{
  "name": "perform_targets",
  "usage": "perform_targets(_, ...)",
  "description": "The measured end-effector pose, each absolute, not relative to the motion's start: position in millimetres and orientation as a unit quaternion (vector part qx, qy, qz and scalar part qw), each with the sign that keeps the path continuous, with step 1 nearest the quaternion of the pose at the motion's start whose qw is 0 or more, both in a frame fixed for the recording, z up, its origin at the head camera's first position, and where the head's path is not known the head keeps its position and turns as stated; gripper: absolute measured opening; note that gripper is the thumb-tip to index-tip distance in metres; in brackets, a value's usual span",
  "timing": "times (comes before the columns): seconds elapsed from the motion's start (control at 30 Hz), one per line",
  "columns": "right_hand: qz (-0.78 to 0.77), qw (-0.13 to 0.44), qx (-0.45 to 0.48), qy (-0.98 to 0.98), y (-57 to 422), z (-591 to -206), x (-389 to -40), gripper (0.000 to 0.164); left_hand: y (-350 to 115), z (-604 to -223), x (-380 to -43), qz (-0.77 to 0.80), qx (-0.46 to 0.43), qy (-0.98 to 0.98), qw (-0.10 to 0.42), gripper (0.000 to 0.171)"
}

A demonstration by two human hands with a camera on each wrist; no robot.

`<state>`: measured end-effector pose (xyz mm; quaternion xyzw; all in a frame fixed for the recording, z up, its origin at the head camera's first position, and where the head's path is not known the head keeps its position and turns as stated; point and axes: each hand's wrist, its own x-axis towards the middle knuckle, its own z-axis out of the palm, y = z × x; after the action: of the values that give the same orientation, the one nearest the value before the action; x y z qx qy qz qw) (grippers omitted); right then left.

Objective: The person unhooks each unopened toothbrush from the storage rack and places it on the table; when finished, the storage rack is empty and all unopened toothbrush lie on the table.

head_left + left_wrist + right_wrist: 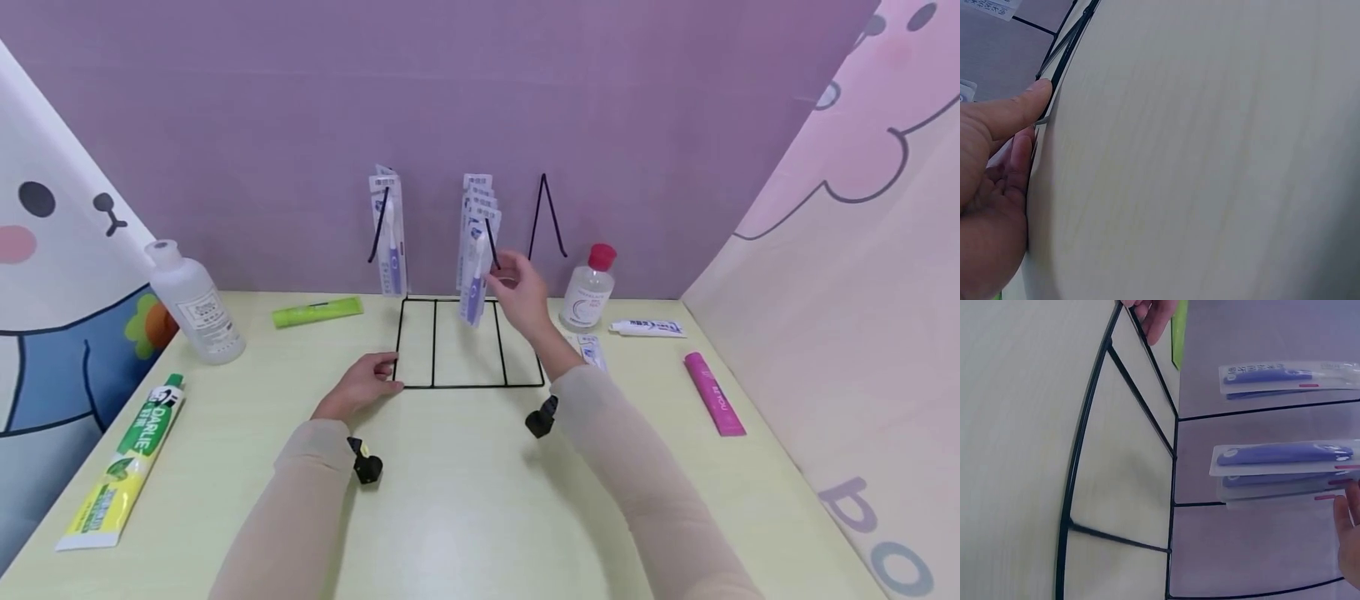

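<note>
My left hand holds the front left corner of a black wire display rack, thumb against the wire. On the rack's middle hook hang several packaged toothbrushes with purple handles. My right hand pinches the right edge of the front toothbrush pack, which hangs slightly tilted; the exact finger contact is partly hidden. More toothbrush packs hang on the left hook. The right hook carries nothing. Another toothbrush pack lies on the table, partly covered by my right forearm.
Behind the rack's right side stands a red-capped clear bottle, with a white tube and a pink tube farther right. To the left are a white bottle, a green tube and a large toothpaste tube.
</note>
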<state>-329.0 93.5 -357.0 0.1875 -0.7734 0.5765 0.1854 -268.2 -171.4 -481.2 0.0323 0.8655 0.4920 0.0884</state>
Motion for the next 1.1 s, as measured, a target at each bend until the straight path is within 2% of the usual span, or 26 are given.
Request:
perform_targets(0.17, 0.589, 0.189, 0.182, -0.764, 85.3, -359.3, -333.2, 0.030, -171.2, -480.0, -267.7, 0.499, 0.036, 0.861, 0.088, 0.059)
perform_targets(0.37, 0.621, 0.183, 0.187, -0.739, 86.6, -354.1, -330.1, 0.033, -171.3, -474.9, -264.3, 0.500, 0.050, 0.861, 0.076, 0.060)
perform_targets(0.63, 0.639, 0.168, 0.191, -0.726, 102.4, -336.8, -302.7, 0.036, -170.0, -479.0, -267.0, 0.495, 0.025, 0.864, 0.093, 0.059)
perform_targets(0.73, 0.637, 0.146, 0.182, -0.735, 115.7, -342.8, -300.9, 0.038, -171.3, -480.1, -266.9, 0.493, 0.028, 0.864, 0.092, 0.060)
perform_targets(0.93, 0.623, 0.066, 0.168, -0.761, 151.6, -363.2, -301.2, 0.045, -173.5, -478.5, -267.3, 0.494, 0.031, 0.864, 0.092, 0.060)
perform_targets(1.1, 0.630, 0.016, 0.150, -0.762, 180.0, -365.1, -289.9, 0.048, -171.1, -477.3, -266.2, 0.498, 0.029, 0.861, 0.101, 0.060)
